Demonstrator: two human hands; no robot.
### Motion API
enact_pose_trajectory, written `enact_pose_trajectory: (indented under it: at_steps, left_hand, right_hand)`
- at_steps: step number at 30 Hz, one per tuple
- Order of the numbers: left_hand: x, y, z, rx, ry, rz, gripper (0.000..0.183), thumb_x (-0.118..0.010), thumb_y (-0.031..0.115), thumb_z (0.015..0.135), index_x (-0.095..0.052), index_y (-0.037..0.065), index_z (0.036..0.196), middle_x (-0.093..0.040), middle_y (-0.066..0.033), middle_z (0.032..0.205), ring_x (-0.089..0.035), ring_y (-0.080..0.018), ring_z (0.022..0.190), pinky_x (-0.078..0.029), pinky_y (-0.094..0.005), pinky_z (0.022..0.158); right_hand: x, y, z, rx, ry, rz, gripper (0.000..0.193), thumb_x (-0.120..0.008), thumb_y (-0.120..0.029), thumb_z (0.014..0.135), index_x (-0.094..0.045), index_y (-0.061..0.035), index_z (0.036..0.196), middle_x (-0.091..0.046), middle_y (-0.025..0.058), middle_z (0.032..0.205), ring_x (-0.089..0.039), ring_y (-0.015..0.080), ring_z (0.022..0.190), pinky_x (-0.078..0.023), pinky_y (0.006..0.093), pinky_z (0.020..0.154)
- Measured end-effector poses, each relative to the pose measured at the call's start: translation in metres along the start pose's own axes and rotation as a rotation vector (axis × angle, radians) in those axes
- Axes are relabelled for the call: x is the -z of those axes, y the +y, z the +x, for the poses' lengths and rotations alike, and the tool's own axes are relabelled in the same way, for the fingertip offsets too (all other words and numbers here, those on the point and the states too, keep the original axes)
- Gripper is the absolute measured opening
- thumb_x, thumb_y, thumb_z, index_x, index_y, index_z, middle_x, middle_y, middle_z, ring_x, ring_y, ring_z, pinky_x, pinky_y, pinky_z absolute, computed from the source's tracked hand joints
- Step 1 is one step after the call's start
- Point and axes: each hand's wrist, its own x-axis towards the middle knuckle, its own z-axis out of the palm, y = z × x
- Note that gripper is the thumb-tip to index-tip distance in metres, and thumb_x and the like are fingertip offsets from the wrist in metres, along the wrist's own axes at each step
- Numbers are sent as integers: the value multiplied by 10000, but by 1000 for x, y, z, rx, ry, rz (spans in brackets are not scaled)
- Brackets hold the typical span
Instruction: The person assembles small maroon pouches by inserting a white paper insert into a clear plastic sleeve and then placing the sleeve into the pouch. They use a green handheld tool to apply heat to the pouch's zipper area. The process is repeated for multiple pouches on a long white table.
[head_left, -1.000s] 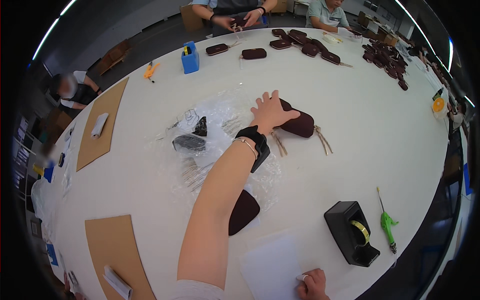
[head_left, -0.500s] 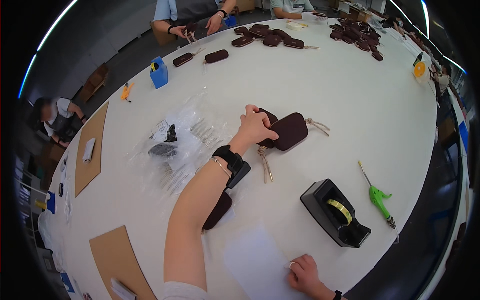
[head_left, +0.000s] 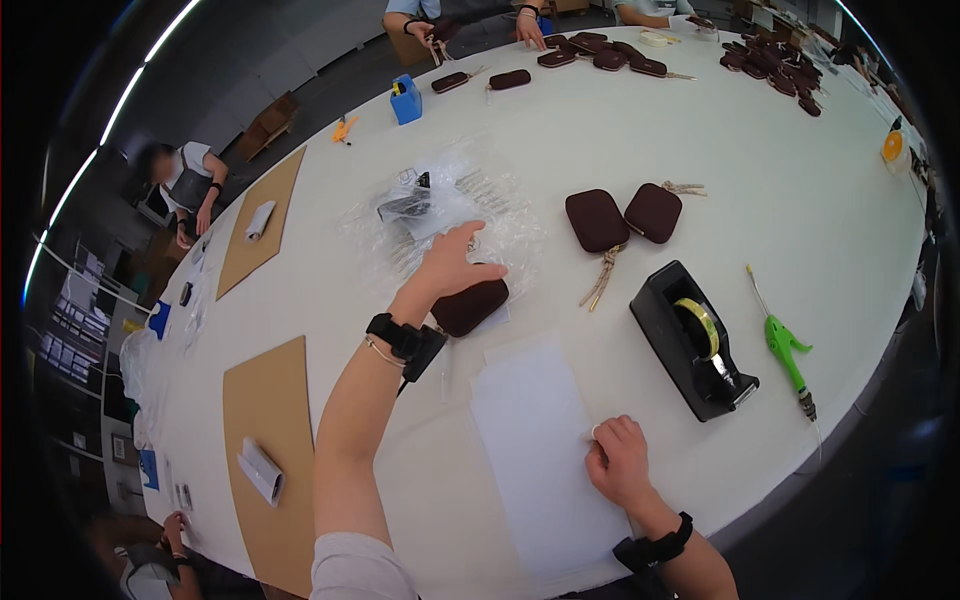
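Note:
My left hand (head_left: pixel 452 268) reaches over a dark maroon zip case (head_left: pixel 472 306), its thumb and fingers spread and nothing between them. Whether it touches that case I cannot tell. Two more maroon cases, one nearer (head_left: pixel 597 221) and one farther right (head_left: pixel 654 213), lie side by side with beige knotted cords. My right hand (head_left: pixel 620 464) rests at the right edge of a white paper stack (head_left: pixel 535 450), fingers curled. A small pale bit shows by its fingertips, too small to name. Beyond my left hand spreads a crumpled clear plastic bag (head_left: pixel 500 205).
A black tape dispenser (head_left: pixel 665 330) and a green air blow gun (head_left: pixel 786 350) are on the right. Brown cardboard sheets (head_left: pixel 265 375) lie left. Farther off are a blue holder (head_left: pixel 406 102), heaped maroon cases (head_left: pixel 775 65) and people seated round the white table.
My left hand has let go of the cases and come back toward me, over the nearer case. Those two now lie slightly apart. My right hand stays by the paper; the view has shifted.

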Motion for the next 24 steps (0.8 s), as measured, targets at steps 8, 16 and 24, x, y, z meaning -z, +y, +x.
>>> enact_pose_trajectory:
  at_steps: [8, 16, 24]
  left_hand:
    - [-17, -21, -78, 245, 38, -170, 976, -752, 430, 647, -277, 95, 1431, -517, -157, 1246, -495, -299, 1127, -438, -432, 900]
    - [11, 89, -188, -3, -297, -1900, 658, -458, 531, 901, -342, 124, 1404, -451, -201, 1343, -537, -351, 1120, -520, -398, 697]
    - [-85, 219, -289, -44, -930, -2164, 739, -461, 541, 908, -203, 117, 1457, -376, -245, 1375, -565, -348, 1072, -544, -323, 626]
  right_hand:
    - [7, -2, -2, -54, 51, 182, 154, -546, 59, 706, -569, -18, 838, -546, 93, 774, -511, 277, 742, -418, 367, 678]
    - [173, 33, -45, -156, 430, -134, 359, -518, 61, 763, -519, 19, 1120, -533, 176, 1137, -522, 324, 1042, -398, 373, 930]
    - [191, 183, -27, -212, 72, -636, 521, -582, 6, 738, -406, 29, 1227, -390, 217, 1348, -444, 412, 1159, -403, 439, 964]
